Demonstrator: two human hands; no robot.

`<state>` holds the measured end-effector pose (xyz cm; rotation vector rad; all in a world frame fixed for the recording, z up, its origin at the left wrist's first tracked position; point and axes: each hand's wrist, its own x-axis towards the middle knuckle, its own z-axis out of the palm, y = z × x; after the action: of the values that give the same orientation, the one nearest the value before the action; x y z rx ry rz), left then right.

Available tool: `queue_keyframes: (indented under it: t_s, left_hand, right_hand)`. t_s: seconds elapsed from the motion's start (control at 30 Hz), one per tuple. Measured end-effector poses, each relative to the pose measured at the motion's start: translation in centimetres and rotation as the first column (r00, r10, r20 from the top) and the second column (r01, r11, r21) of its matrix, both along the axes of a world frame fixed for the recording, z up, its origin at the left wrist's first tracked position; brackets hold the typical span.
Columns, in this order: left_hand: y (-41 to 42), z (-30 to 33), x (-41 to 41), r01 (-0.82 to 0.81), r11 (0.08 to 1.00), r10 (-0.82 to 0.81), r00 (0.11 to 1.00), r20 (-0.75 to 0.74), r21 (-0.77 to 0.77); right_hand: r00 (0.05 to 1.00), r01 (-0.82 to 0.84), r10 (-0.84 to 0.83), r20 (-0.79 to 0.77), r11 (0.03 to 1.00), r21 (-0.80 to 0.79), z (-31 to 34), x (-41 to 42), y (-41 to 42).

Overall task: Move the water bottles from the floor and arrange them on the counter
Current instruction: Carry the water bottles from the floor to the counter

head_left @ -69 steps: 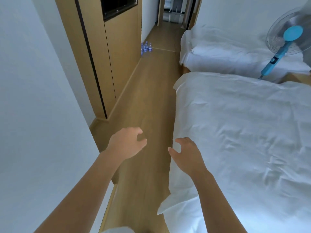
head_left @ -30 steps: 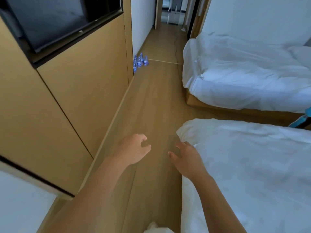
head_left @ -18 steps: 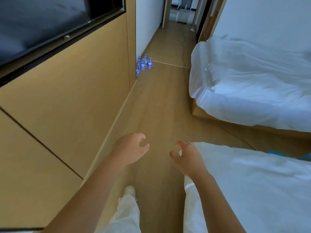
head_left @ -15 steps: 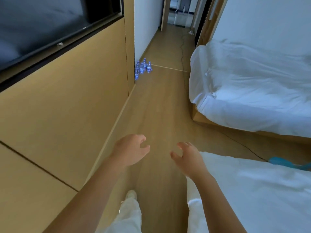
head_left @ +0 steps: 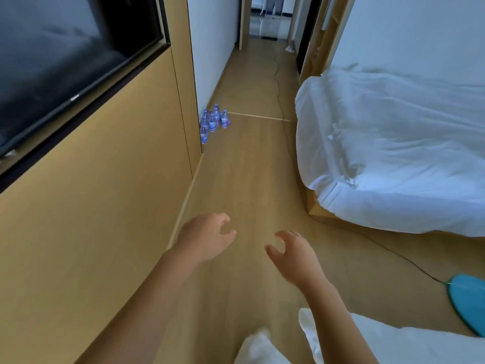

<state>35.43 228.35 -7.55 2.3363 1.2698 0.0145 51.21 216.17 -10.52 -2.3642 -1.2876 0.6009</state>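
Several small clear water bottles [head_left: 213, 121] with blue labels stand in a cluster on the wooden floor, against the corner of the wood panel wall, far ahead of me. My left hand [head_left: 207, 237] and my right hand [head_left: 294, 256] are stretched out in front at mid-height, fingers loosely curled, holding nothing. Both hands are well short of the bottles. No counter shows in this view.
A wood panel wall [head_left: 105, 179] with a dark TV screen [head_left: 65, 56] runs along the left. A white bed [head_left: 393, 153] stands on the right, another bed's corner [head_left: 393, 345] at bottom right. A black cable [head_left: 282, 106] and a blue fan base [head_left: 467, 303] lie on the floor.
I have walked forward along the aisle: the bottles look larger and nearer, the near bed has slid down and out of view, the fan base appeared. Both hands stay empty in front.
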Motion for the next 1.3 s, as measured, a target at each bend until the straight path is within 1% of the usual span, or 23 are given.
queue_keyframes:
  t_s: [0.1, 0.23, 0.4, 0.63, 0.8, 0.97, 1.17, 1.3]
  left_hand:
    - [5.6, -0.4, 3.6, -0.016, 1.000, 0.016, 1.000, 0.001, -0.006]
    - [13.7, -0.7, 10.2, -0.050, 0.999, 0.050, 0.999, 0.015, -0.001]
    - [22.3, 0.0, 18.4, -0.119, 0.991, 0.121, 0.992, 0.036, -0.054]
    - [33.5, -0.4, 25.5, -0.189, 0.980, 0.192, 0.981, 0.035, -0.067]
    - [42.2, -1.6, 30.1, -0.184, 0.981, 0.187, 0.981, 0.045, -0.064]
    - [52.9, -2.5, 34.7, -0.171, 0.983, 0.174, 0.984, 0.044, -0.061]
    - [66.1, -1.7, 39.9, -0.118, 0.991, 0.119, 0.993, 0.020, -0.064]
    - [72.8, -2.1, 43.3, -0.115, 0.990, 0.116, 0.993, 0.005, -0.083]
  right_hand:
    - [1.000, 0.009, -0.009, -0.017, 1.000, 0.014, -0.7, 3.8, 5.4]
    - [1.000, -0.018, 0.018, -0.008, 1.000, 0.020, -1.4, 10.0, 13.4]
    - [0.997, -0.079, 0.079, 0.007, 0.997, -0.007, -0.1, 18.3, 23.3]
    - [0.992, -0.130, 0.129, 0.007, 0.992, 0.010, 0.3, 26.4, 35.5]
    - [0.989, -0.148, 0.148, 0.012, 0.989, -0.012, -0.5, 31.0, 44.4]
    - [0.987, -0.156, 0.157, 0.031, 0.987, -0.033, -1.1, 35.3, 55.2]
    - [0.990, -0.141, 0.141, 0.000, 0.988, -0.055, -1.0, 39.9, 67.3]
    - [0.992, -0.120, 0.118, -0.035, 0.991, -0.060, -1.8, 43.1, 73.7]
